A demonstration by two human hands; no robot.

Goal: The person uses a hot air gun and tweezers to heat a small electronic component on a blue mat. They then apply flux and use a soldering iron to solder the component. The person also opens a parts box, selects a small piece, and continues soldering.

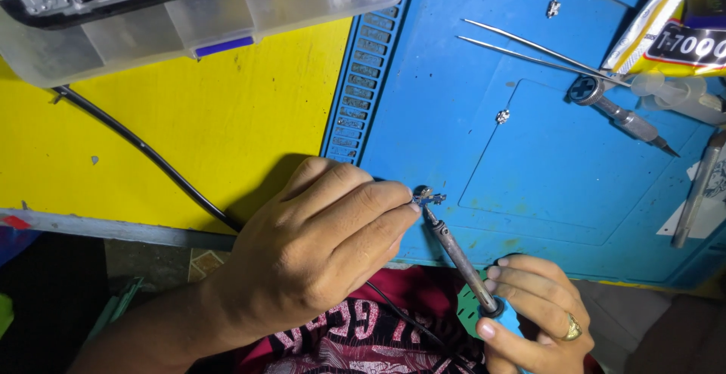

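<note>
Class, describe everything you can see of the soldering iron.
The soldering iron has a blue handle and a long grey metal shaft, discoloured near the tip. The right hand grips the handle. The shaft slants up and left over the blue mat, its tip meeting a small metal part pinched by the left hand.

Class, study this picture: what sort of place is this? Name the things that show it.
Probably a small electronics repair bench: a blue silicone work mat, a blue-handled soldering iron in the right hand, and thin metal tweezers beside a small grey screwdriver.
</note>
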